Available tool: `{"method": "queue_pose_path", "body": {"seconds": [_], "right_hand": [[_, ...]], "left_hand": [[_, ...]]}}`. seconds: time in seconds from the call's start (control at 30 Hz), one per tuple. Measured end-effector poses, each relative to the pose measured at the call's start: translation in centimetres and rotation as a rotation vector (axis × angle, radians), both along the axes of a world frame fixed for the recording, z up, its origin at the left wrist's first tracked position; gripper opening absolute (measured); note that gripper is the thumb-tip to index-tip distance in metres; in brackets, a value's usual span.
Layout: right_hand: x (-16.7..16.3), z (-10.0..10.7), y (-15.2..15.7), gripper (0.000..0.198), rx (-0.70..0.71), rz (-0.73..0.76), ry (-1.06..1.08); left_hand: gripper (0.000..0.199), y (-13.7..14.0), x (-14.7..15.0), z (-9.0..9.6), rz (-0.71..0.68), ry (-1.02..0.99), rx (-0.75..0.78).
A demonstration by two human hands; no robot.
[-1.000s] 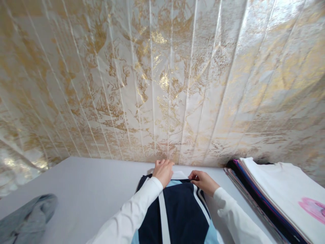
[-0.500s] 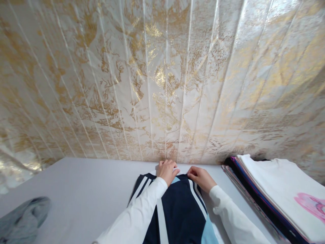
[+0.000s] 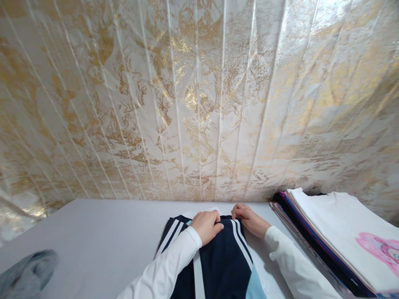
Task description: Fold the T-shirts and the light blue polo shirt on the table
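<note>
A dark navy top (image 3: 222,265) with white stripes and a light blue panel lies folded on the white table, running out of view at the bottom. My left hand (image 3: 206,226) rests on its far end near the neck, fingers bent over the cloth and thumb against the front; the fingertips are partly hidden. At the top's far right corner, my right hand (image 3: 249,219) pinches the edge of the cloth between thumb and fingers. A bit of white fabric (image 3: 213,210) shows just beyond my left hand.
To the right stands a stack of folded clothes, topped by a white T-shirt (image 3: 339,224) with a pink print. A grey crumpled garment (image 3: 29,274) lies at the left edge. Behind the table (image 3: 102,236) hangs a white-and-gold patterned sheet (image 3: 187,124).
My left hand has come back from beyond the neck edge onto the front of the top, covering the light blue part there. My right hand stays at the corner. The view has shifted slightly.
</note>
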State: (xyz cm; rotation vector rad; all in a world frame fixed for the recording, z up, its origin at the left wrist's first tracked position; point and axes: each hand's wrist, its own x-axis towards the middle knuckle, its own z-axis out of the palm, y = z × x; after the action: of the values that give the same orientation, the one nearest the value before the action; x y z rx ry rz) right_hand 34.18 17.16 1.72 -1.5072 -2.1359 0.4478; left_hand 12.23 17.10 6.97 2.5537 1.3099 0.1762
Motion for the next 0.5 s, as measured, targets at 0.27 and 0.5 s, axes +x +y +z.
{"method": "queue_pose_path", "body": {"seconds": [0.27, 0.5], "right_hand": [[-0.5, 0.5, -0.4, 0.026, 0.124, -0.133, -0.186], [-1.0, 0.0, -0.4, 0.024, 0.179, -0.181, -0.272]], "left_hand": [[0.017, 0.9, -1.6, 0.7, 0.124, 0.131, -0.069], [0.021, 1.5, -3.0, 0.4, 0.111, 0.219, -0.106]]}}
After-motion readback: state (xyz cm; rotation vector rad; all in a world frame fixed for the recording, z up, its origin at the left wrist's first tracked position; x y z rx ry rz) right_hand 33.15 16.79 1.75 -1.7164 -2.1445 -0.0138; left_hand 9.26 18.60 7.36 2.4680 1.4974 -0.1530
